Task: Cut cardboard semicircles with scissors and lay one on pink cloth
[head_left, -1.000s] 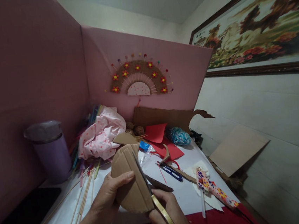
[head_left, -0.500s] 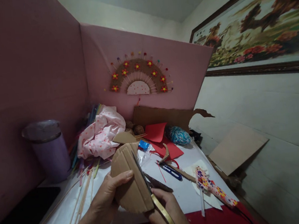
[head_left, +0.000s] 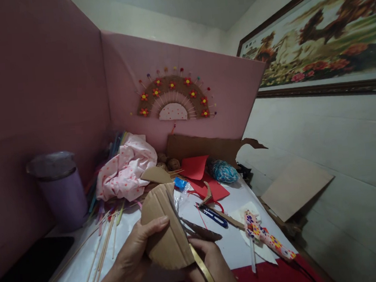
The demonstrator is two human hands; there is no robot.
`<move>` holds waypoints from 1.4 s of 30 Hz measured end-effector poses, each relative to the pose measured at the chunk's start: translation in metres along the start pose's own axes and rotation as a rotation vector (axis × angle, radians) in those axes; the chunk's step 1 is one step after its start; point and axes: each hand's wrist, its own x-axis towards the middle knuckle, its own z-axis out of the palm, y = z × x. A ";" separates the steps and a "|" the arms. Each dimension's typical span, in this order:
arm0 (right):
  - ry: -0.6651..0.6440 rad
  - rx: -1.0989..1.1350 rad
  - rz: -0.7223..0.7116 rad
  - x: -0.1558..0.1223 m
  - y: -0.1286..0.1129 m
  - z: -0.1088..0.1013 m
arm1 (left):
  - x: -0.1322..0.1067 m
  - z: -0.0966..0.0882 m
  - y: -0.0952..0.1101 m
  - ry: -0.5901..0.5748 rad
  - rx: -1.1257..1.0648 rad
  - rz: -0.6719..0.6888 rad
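Note:
My left hand (head_left: 142, 240) grips a half-round piece of brown cardboard (head_left: 165, 245) with the thumb flat on its front face. Creased lines run down the cardboard near its straighter right edge. In my right hand (head_left: 211, 260) is a pair of scissors with a gold-coloured handle (head_left: 203, 268). Their dark blade lies along the cardboard's right edge. A dark, narrow piece (head_left: 203, 231) sticks out to the right above my right hand; whether it is a cut strip or the other blade, I cannot tell. My right fingers are partly hidden behind the handle.
Behind the cardboard lie another half-round cardboard piece (head_left: 156, 175), red paper (head_left: 195, 167), blue yarn (head_left: 224, 171) and spotted cloth (head_left: 127, 169). Navy thread snips (head_left: 215, 217) and a flower-patterned glue gun (head_left: 267, 239) lie right. Wooden sticks (head_left: 104, 255) and a purple tumbler (head_left: 65, 197) are left.
The dark narrow piece beside the cardboard has swung slightly right and outward. The scissor blade shows less above the cardboard's edge. Both hands keep their holds.

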 end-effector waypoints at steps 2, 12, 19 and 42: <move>-0.011 -0.030 -0.063 0.001 0.002 -0.001 | 0.000 0.000 -0.001 -0.003 0.020 0.016; 0.069 -0.010 -0.052 -0.001 0.013 0.003 | -0.001 0.001 -0.001 -0.035 0.035 0.032; 0.035 0.002 -0.027 0.002 0.007 0.002 | -0.004 0.002 0.000 -0.018 0.009 0.009; -0.045 0.058 -0.160 0.005 0.013 -0.003 | -0.006 0.003 0.000 -0.074 0.033 -0.003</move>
